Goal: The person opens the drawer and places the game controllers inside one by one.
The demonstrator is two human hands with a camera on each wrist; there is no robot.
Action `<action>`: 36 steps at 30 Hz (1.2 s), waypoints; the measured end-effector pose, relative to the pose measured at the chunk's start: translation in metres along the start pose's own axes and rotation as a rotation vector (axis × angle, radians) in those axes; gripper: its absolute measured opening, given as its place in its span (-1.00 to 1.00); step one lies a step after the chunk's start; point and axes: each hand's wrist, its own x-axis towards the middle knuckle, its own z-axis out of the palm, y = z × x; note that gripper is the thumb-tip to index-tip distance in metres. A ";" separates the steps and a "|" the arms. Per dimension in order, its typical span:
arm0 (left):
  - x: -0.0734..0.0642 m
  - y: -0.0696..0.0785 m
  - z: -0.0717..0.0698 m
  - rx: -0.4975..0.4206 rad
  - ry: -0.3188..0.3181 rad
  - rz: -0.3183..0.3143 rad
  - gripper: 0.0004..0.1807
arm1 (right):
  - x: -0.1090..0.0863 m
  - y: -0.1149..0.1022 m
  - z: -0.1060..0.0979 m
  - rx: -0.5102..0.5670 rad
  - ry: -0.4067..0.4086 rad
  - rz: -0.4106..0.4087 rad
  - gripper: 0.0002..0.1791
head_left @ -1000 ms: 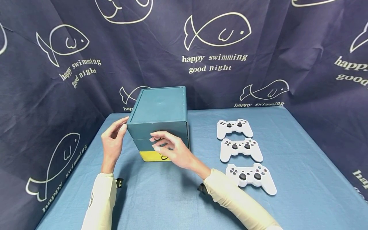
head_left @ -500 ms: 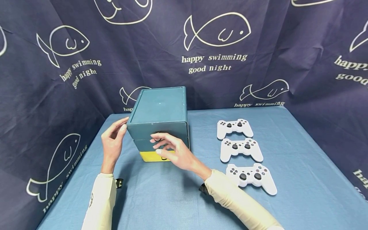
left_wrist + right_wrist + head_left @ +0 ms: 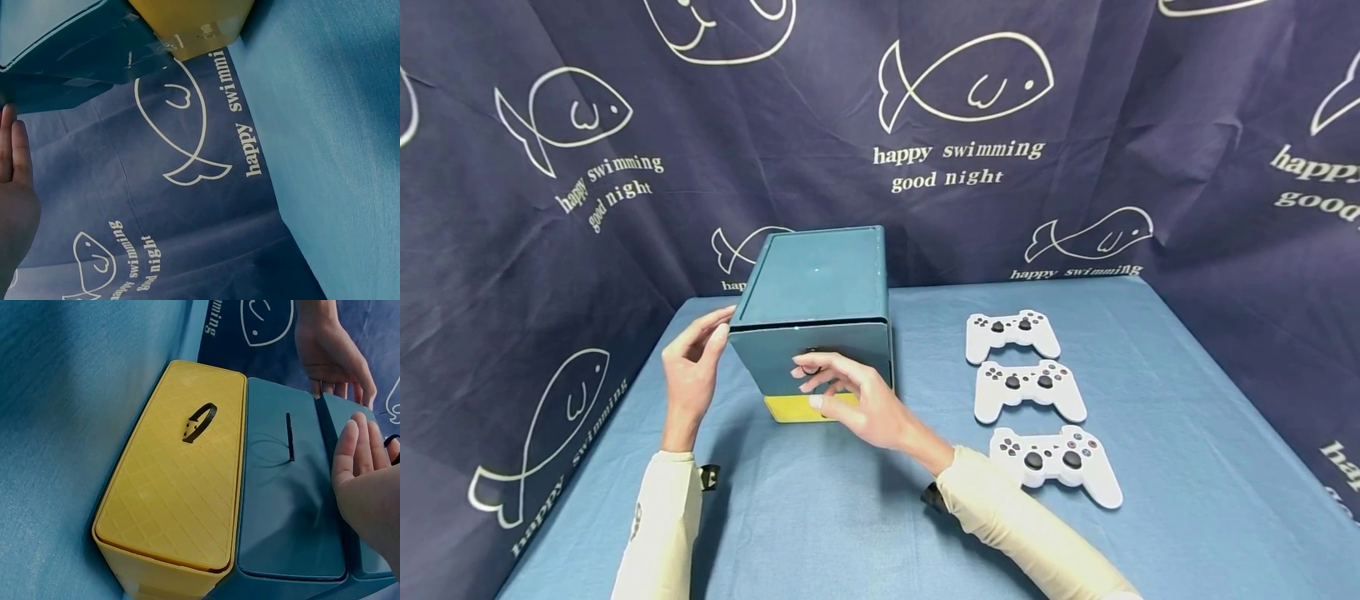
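Note:
A stack of drawers [image 3: 820,271] stands on the table, two teal ones over a yellow drawer [image 3: 169,494]. Its top drawer [image 3: 767,350] sticks out slightly, with a dark gap along its upper edge. My right hand [image 3: 876,404] is in front of it, a finger hooked in the black pull loop [image 3: 392,442]. Against the left front edge of the stack, my left hand [image 3: 692,367] rests with its fingers extended. The middle drawer [image 3: 287,512] and yellow drawer are closed, each with its own black loop. In the left wrist view only part of the left hand [image 3: 17,181] shows.
Three white game controllers, a far one [image 3: 1012,335], a middle one [image 3: 1030,392] and a near one [image 3: 1060,462], lie in a column right of the stack. Blue cloth [image 3: 820,517] covers the table. A dark blue fish-print curtain [image 3: 955,200] hangs behind and at both sides.
The top drawer has come slightly forward, opening a gap under the stack's top. My right hand has moved a little toward me with it. The left hand stays nearly still.

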 end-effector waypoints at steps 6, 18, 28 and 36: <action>0.001 -0.001 -0.001 0.020 -0.008 0.002 -0.71 | -0.002 -0.002 0.002 -0.005 0.000 -0.024 -0.50; 0.001 0.000 -0.002 0.036 -0.014 -0.003 -0.72 | -0.011 -0.010 0.006 -0.010 -0.023 -0.050 -0.51; 0.001 -0.001 -0.002 0.064 -0.009 0.000 -0.72 | -0.018 -0.016 0.008 0.005 -0.069 -0.065 -0.48; 0.001 0.000 -0.001 0.023 -0.006 0.009 -0.72 | -0.025 -0.020 0.011 0.046 -0.109 -0.078 -0.46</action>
